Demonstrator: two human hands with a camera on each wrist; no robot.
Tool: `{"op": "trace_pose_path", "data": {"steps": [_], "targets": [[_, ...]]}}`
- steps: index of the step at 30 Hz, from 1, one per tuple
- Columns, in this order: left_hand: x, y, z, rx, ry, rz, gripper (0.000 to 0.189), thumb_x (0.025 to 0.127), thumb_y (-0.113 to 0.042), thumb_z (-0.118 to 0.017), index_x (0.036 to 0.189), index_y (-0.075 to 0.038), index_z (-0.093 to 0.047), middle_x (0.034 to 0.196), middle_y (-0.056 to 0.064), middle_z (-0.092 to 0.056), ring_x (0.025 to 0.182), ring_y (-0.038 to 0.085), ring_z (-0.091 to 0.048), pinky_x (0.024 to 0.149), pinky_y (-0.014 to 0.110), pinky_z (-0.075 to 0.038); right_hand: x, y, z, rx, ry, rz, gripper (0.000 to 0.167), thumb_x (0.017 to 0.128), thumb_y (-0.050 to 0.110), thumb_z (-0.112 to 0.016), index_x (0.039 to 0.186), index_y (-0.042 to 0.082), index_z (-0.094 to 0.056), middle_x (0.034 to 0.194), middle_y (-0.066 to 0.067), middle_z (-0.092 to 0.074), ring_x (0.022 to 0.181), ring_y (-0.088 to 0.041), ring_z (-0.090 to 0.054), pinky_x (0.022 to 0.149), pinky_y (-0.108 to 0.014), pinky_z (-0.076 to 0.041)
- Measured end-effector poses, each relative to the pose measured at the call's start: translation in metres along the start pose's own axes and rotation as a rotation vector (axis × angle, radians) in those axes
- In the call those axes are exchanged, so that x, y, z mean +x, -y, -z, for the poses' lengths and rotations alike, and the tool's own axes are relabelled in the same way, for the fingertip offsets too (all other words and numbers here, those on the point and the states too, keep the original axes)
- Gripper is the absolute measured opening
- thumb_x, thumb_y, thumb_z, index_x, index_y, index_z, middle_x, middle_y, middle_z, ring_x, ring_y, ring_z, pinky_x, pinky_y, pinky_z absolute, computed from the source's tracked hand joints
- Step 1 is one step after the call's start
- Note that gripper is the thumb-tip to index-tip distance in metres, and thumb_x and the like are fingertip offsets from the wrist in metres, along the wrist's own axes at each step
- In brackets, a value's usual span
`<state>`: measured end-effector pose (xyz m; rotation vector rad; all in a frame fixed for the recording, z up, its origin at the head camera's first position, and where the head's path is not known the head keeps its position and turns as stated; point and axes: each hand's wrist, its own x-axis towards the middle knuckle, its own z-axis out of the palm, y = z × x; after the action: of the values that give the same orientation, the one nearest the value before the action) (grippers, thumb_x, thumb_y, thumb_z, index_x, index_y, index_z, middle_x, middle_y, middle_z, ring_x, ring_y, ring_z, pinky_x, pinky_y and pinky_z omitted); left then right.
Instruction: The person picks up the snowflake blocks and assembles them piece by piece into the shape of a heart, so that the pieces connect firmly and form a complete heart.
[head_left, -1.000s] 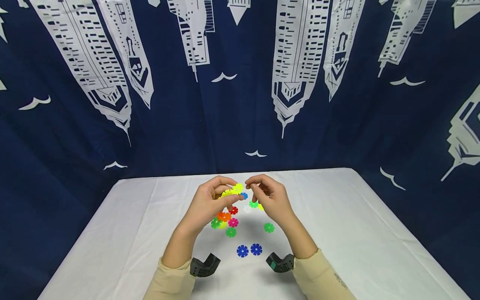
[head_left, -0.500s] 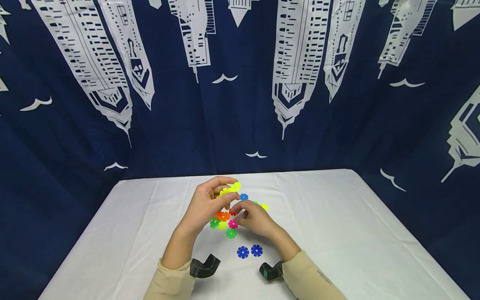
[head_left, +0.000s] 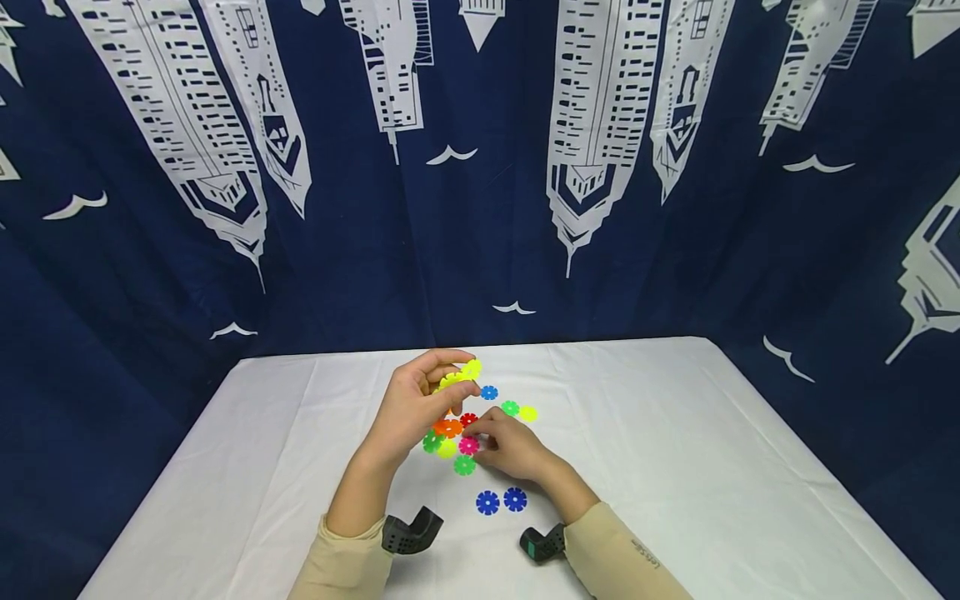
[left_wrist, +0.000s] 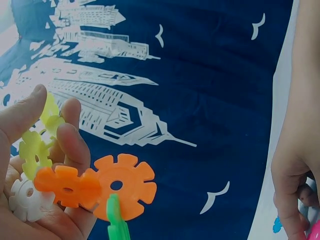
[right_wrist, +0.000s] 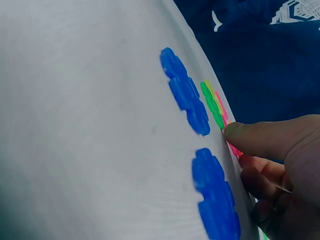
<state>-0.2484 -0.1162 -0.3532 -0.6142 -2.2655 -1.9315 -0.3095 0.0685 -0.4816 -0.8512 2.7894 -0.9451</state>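
My left hand grips a linked chain of notched plastic discs. Two yellow discs show at its upper end in the head view. The left wrist view shows a white disc, orange discs and a green disc joined to them, extending past the palm. Down at the white table, my right hand has its thumb and fingertips apart beside a pink disc. Those fingertips also come close to discs in the right wrist view, where the thumb partly covers them.
Two dark blue discs lie nearest the front. Around the hands are a light green disc, a red disc, a light blue disc and a yellow disc. A navy curtain hangs behind the table.
My right hand has come down and leftward from beside the chain's upper end to the pink disc. A green disc on the right is now hidden behind it. The left hand has barely moved.
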Motion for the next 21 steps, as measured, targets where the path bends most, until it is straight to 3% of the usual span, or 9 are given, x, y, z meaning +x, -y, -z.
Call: {"op": "trace_pose_path", "data": {"steps": [5, 9, 13, 21], "targets": [[-0.0004, -0.0009, -0.0001, 0.014, 0.001, -0.006, 0.033, 0.091, -0.016, -0.073, 0.123, -0.016, -0.066, 0.078, 0.002, -0.069, 0.066, 0.028, -0.059, 0.049, 0.019, -0.040, 0.0005, -0.0016, -0.0022, 0.010, -0.020, 0.000, 0.023, 0.087, 0.020, -0.078, 0.110, 0.021, -0.073, 0.101, 0.003, -0.055, 0.083, -0.011, -0.050, 0.073, -0.022, -0.044], [-0.0004, -0.0012, -0.0006, 0.017, 0.000, 0.001, 0.033, 0.091, -0.018, -0.074, 0.123, -0.018, -0.066, 0.077, 0.002, -0.068, 0.065, 0.023, -0.059, 0.049, 0.018, -0.039, 0.0004, -0.0015, -0.0017, 0.017, -0.020, -0.003, 0.016, 0.087, 0.020, -0.078, 0.102, 0.021, -0.074, 0.101, 0.003, -0.055, 0.085, -0.011, -0.050, 0.074, -0.022, -0.044], [-0.0002, -0.0010, -0.0011, 0.026, -0.004, 0.005, 0.032, 0.091, -0.018, -0.074, 0.122, -0.018, -0.067, 0.075, 0.001, -0.068, 0.064, 0.018, -0.058, 0.048, 0.019, -0.037, -0.0004, -0.0010, 0.0012, 0.024, -0.023, 0.008, 0.019, 0.085, 0.019, -0.080, 0.103, 0.017, -0.074, 0.099, 0.001, -0.056, 0.083, -0.012, -0.050, 0.073, -0.022, -0.045], [-0.0013, -0.0024, -0.0017, 0.033, -0.002, 0.001, 0.031, 0.091, -0.018, -0.074, 0.121, -0.018, -0.067, 0.073, -0.002, -0.067, 0.063, 0.018, -0.058, 0.048, 0.020, -0.038, -0.0009, -0.0010, 0.0052, -0.001, -0.024, -0.004, 0.022, 0.082, 0.020, -0.083, 0.098, 0.016, -0.070, 0.093, 0.001, -0.057, 0.082, -0.011, -0.051, 0.073, -0.021, -0.047]]}}
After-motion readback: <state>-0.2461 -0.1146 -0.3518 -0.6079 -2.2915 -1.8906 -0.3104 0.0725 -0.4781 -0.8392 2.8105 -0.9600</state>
